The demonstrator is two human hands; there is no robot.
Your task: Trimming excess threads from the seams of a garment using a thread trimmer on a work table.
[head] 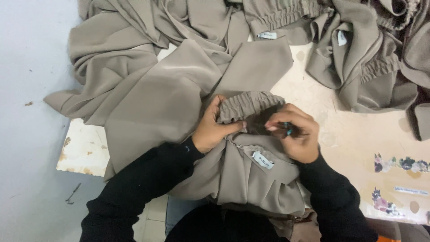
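Where the elastic waistband [251, 105] of a taupe garment [251, 179] bunches up at the near edge of the worktable [349, 134], both hands grip it. The left hand [214, 127] is closed over the waistband's left part, thumb pressed along the gathered edge and fingers curled behind the cloth. The right hand [298, 134], just right of the waistband, is curled nearly shut, its fingertips pinching a small tool with a teal tip [289, 131] against the dark opening of the garment; what kind of tool it is cannot be told. Both arms wear black sleeves [134, 192].

Below the waistband, a small white label [263, 160] is sewn to the garment, which hangs off the table's edge toward the person. Up and left of the waistband, a wide stretch of the same taupe fabric [148, 98] spreads over the table and drapes off its left side. Farther up and to the right of the waistband lies a heap of similar garments [367, 54], some showing gathered elastic and white labels. Far right of the waistband, flower stickers [403, 163] mark the table's worn surface.
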